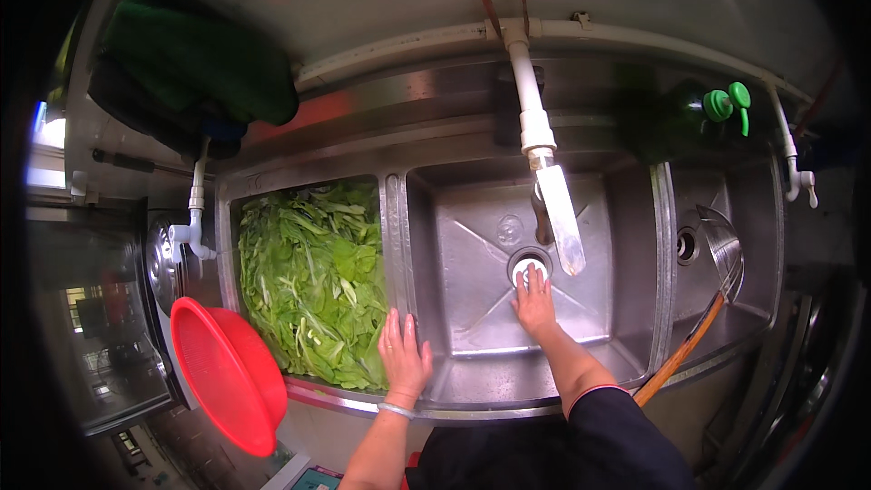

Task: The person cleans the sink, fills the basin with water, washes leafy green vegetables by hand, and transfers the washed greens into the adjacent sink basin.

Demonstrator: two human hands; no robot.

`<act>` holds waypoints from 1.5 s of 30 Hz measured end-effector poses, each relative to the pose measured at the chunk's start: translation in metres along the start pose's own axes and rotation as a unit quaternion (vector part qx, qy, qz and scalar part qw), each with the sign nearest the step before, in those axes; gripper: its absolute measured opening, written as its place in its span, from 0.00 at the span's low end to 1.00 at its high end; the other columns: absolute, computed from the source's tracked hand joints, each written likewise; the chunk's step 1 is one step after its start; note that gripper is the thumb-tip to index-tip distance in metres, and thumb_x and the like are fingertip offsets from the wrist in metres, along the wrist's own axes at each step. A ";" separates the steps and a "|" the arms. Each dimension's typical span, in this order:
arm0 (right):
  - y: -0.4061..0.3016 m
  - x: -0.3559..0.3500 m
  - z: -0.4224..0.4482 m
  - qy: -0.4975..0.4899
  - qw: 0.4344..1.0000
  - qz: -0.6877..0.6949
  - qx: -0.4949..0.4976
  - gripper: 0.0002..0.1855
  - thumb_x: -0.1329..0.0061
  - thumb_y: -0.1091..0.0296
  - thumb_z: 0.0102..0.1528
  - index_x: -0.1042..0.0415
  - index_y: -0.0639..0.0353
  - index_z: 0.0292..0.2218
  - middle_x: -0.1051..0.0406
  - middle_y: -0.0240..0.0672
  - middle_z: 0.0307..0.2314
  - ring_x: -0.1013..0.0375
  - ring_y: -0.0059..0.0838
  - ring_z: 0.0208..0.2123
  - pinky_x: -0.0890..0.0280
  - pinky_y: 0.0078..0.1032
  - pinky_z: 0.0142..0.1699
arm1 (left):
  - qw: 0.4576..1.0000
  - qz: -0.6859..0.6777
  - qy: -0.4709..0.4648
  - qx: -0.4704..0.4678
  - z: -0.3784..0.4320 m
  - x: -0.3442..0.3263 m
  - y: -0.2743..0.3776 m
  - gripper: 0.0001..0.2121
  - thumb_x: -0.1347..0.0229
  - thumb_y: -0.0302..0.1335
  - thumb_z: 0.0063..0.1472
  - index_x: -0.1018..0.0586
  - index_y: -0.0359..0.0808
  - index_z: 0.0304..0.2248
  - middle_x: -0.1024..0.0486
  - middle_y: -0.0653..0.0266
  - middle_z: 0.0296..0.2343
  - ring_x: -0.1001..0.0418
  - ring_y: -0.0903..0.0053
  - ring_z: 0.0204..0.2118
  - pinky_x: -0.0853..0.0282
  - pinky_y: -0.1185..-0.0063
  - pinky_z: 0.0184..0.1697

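My right hand reaches down into the middle basin of a stainless steel sink. Its fingertips touch a white drain plug in the drain hole; whether they grip it, I cannot tell. Over on the divider between two basins rests my left hand, fingers spread a little and holding nothing. Leafy green vegetables fill the left basin beside it. Above the middle basin hangs a white tap with a long pale lever or spout slanting down near my right hand.
A red plastic colander leans at the left basin's front corner. In the right basin stands a wire strainer whose wooden handle crosses the front rim. Behind are a green pump bottle and side taps. Dark green cloth hangs upper left.
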State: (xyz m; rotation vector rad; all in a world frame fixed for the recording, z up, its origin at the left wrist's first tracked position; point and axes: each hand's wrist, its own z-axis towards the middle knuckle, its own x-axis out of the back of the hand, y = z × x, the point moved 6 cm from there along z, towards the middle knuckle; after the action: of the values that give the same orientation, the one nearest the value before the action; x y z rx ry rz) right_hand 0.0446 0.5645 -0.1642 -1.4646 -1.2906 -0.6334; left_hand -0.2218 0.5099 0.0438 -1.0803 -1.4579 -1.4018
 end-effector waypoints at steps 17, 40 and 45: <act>0.001 0.003 0.016 -0.121 0.992 -0.026 -0.028 0.46 0.49 0.44 0.58 0.50 0.63 0.65 0.63 0.56 0.67 0.64 0.56 0.69 0.63 0.51 0.70 | 1.000 -0.026 0.007 0.006 0.001 0.000 -0.002 0.35 0.39 0.27 0.50 0.36 0.34 0.59 0.45 0.42 0.61 0.44 0.48 0.63 0.48 0.57 0.63; -0.105 0.426 0.044 0.301 0.634 0.676 0.223 0.19 0.66 0.51 0.70 0.36 0.60 0.42 0.22 0.49 0.33 0.22 0.33 0.36 0.29 0.27 0.45 | 0.999 -0.033 0.008 0.013 -0.006 -0.001 -0.002 0.35 0.41 0.27 0.53 0.38 0.33 0.60 0.51 0.47 0.64 0.50 0.53 0.66 0.54 0.59 0.66; -0.098 0.417 0.035 0.267 0.606 0.732 0.157 0.18 0.61 0.58 0.69 0.36 0.62 0.51 0.24 0.43 0.42 0.23 0.27 0.40 0.28 0.24 0.47 | 0.999 -0.028 0.030 -0.004 -0.010 0.000 0.001 0.34 0.42 0.27 0.54 0.38 0.33 0.61 0.50 0.47 0.64 0.50 0.53 0.66 0.53 0.60 0.66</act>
State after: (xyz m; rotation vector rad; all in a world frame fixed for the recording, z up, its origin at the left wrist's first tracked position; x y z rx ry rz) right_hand 0.0623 0.7444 0.2253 -1.3389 0.4769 0.3080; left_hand -0.2211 0.5000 0.0443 -1.0020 -1.4503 -1.4672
